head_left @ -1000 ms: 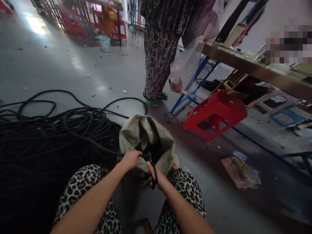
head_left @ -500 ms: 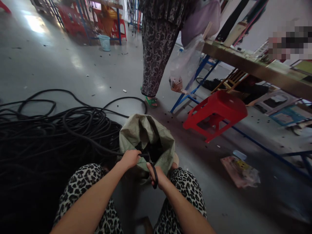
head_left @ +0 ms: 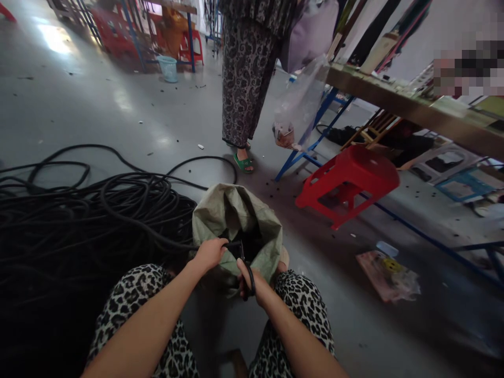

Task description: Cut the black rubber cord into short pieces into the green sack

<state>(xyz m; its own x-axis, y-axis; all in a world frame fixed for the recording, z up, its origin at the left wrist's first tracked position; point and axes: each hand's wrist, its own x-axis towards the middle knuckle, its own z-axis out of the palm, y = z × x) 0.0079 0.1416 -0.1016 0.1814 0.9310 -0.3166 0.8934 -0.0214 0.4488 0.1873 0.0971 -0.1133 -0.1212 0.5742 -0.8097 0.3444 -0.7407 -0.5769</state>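
My left hand (head_left: pixel 210 254) is closed around a black cord (head_left: pixel 169 242), whose short end sticks out past my fingers over the mouth of a grey-green woven sack (head_left: pixel 265 223). In my right hand (head_left: pixel 252 283) is a pair of scissors (head_left: pixel 251 279) with black handles; the fingers are closed on them. The blades point up beside the cord's end; whether they touch it I cannot tell. Dark contents fill the sack, too shadowed to make out. It stands between my knees. From a large tangled pile of black cord (head_left: pixel 134 197) on the left, the held length runs to my hand.
Beyond the sack stands a person (head_left: pixel 246 84) in patterned trousers and green sandals. On the right are a red stool (head_left: pixel 358 168), a workbench (head_left: pixel 394 100) on blue legs and a hanging plastic bag (head_left: pixel 299 105). A flat plastic packet (head_left: pixel 384 273) lies on the floor.
The standing person has shifted slightly left. My left hand and the cord's end have risen a little, and the scissors have tilted slightly in my right hand.
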